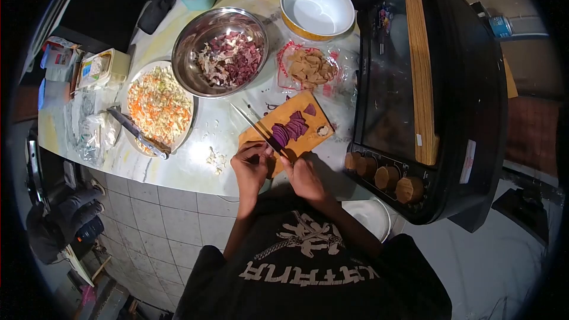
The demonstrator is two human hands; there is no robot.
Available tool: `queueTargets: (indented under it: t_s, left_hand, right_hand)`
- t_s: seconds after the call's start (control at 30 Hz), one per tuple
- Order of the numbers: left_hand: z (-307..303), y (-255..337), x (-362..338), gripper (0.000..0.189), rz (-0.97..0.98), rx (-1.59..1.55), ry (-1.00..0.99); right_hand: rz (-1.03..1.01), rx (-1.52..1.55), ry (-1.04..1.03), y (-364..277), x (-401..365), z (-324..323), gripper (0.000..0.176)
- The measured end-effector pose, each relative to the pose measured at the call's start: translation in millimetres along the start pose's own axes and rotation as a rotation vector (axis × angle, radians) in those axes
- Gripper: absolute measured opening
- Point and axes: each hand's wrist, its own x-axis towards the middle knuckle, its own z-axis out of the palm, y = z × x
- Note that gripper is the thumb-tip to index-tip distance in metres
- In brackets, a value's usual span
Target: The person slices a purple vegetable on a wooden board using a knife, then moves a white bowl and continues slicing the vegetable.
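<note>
A wooden cutting board (308, 104) lies at the table's front edge with purple slices (289, 130) on it. My right hand (303, 176) is wrapped round the handle of a knife (261, 127), whose blade points up and left across the board. Beside the slices, my left hand (252, 163) has its fingers pressed together close to the blade; what they hold, if anything, is hidden. A small whitish piece (323, 131) and a purple piece (310, 109) lie at the board's right side.
Behind the board stand a steel bowl (184, 44) of chopped meat, a bag of brown slices (309, 68) and a white bowl (317, 9). A plate of shredded vegetables (160, 106) with a second knife (137, 133) is left. A black oven (462, 95) stands right.
</note>
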Motion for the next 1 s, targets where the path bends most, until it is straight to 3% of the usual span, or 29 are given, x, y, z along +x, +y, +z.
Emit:
queueTargets:
  t_s: [0.43,0.5,1.0]
  left_hand:
    - [1.4,-1.1,1.2,0.005,0.065,0.008,0.018]
    - [2.3,0.0,0.9,0.007,0.077,0.019,0.043]
    - [-2.3,8.2,-1.1,0.007,0.023,-0.024,-0.01]
  right_hand:
    - [-0.086,0.064,-0.012,20.1,12.3,14.0,0.069]
    - [-0.145,0.037,0.09,24.3,9.3,19.1,0.066]
    - [-0.2,0.006,0.069,12.2,-6.8,-2.1,0.058]
